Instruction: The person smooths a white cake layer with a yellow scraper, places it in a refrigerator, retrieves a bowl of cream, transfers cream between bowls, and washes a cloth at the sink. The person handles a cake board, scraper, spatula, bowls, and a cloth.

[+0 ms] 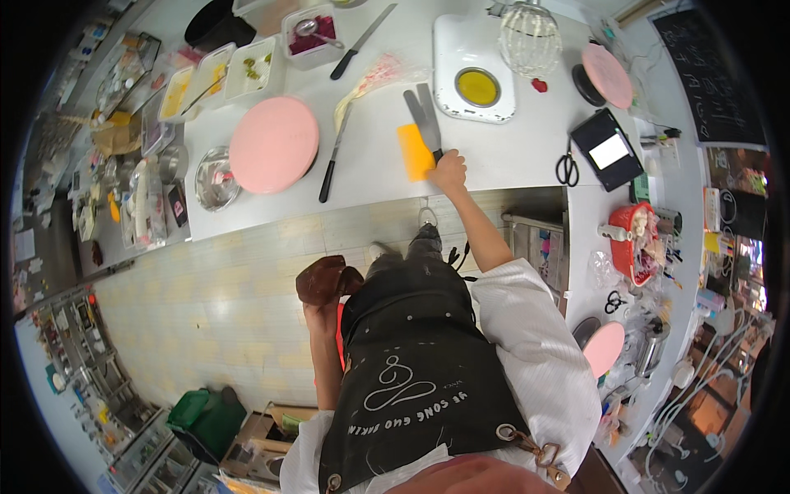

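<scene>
At the front edge of the white worktable [370, 154], my right hand [449, 171] grips the dark handle of a metal spatula [427, 120]. A second flat blade [412, 99] shows beside it, partly overlapped. An orange plastic scraper [415, 154] lies against the same hand; whether the fingers pinch it too is unclear. Low at my left side, my left hand [321, 315] holds a brown leather-like item [324, 281] that hides most of its fingers. A long knife [333, 157] with a black handle lies left of the spatulas, its tip by a smeared piping bag [373, 77].
A pink turntable [274, 145] and a metal bowl [210, 188] stand at the left, below plastic tubs [253, 83]. Behind are another knife [361, 43], a white scale [447, 55] with a yellow-topped round tin [477, 86], and a cream-coated whisk [531, 40]. Scissors [566, 168] lie right.
</scene>
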Available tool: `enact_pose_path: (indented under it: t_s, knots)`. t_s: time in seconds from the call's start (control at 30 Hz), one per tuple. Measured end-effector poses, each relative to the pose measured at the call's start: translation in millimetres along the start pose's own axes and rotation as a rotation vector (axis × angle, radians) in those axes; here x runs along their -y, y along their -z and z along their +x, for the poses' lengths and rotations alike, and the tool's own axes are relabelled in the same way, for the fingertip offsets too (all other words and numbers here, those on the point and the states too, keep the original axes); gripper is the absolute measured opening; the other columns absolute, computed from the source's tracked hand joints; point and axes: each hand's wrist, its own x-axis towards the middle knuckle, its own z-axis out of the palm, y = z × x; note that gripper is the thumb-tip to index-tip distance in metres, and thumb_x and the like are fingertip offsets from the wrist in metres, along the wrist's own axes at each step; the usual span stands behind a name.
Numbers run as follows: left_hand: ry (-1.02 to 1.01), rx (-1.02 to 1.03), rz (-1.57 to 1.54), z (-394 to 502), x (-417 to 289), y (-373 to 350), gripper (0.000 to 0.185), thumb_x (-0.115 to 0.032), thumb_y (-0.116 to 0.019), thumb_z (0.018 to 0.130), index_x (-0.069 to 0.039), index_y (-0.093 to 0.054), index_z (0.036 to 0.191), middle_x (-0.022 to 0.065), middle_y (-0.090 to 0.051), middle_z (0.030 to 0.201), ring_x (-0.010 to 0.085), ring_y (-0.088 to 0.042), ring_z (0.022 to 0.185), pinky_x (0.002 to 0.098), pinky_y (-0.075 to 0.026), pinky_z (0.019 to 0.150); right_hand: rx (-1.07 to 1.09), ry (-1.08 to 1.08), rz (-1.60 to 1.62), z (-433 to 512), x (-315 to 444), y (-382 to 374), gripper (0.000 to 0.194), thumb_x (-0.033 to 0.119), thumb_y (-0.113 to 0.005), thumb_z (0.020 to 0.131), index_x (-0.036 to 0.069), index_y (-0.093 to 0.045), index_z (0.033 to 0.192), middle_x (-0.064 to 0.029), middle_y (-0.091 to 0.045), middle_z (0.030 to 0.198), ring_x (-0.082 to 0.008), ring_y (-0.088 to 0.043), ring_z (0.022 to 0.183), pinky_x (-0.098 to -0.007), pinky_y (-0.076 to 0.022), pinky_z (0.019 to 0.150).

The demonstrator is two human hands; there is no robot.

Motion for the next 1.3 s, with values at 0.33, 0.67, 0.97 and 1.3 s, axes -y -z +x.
enact_pose_path:
  t_s: [0.33, 0.67, 0.97, 1.3]
  knots:
    - [-0.005, 0.002, 0.112, 6, -21, -31, 0.046, -0.033, -0.062, 0.088, 0.004, -0.063, 0.116, 0.0056, -0.061, 0.096, 0.0161, -0.057, 0.083, 0.0311, -0.047, 0.079, 0.199, 0.016, 0.029, 36, -21, -3, 0.073, 0.032, -0.079, 0.069, -0.007, -0.051, 0.124, -0.0272, -0.056, 0.123, -0.0394, -0.059, 0.116, -0.0425, -0.0523, 0.094]
    - [0.073, -0.025, -0.032, 6, 10, -10, 0.05, -0.019, -0.062, 0.086, -0.002, -0.054, 0.132, 0.012, -0.06, 0.128, 0.0216, -0.06, 0.113, 0.0361, -0.049, 0.096, 0.064, 0.011, 0.06, 26, -22, -9, 0.065, 0.026, -0.075, 0.073, -0.007, -0.048, 0.121, -0.0288, -0.057, 0.12, -0.0423, -0.061, 0.109, -0.0442, -0.0529, 0.092]
    - [0.083, -0.03, -0.071, 21, 15, -1, 0.053, -0.011, -0.061, 0.087, -0.004, -0.047, 0.138, 0.0154, -0.058, 0.131, 0.027, -0.059, 0.12, 0.0408, -0.05, 0.101, 0.05, 0.099, 0.134, 20, -21, 1, 0.056, 0.024, -0.073, 0.077, -0.003, -0.041, 0.114, -0.0274, -0.062, 0.107, -0.043, -0.064, 0.099, -0.0489, -0.0535, 0.085]
    - [0.114, 0.028, 0.013, 29, 28, 4, 0.06, -0.02, -0.069, 0.083, -0.003, -0.048, 0.137, 0.0135, -0.058, 0.131, 0.0254, -0.058, 0.12, 0.0391, -0.05, 0.1, 0.008, 0.236, -0.103, -7, -27, 22, 0.077, 0.049, -0.084, 0.07, -0.002, -0.048, 0.115, -0.0229, -0.062, 0.105, -0.0416, -0.067, 0.094, -0.0477, -0.0562, 0.077]
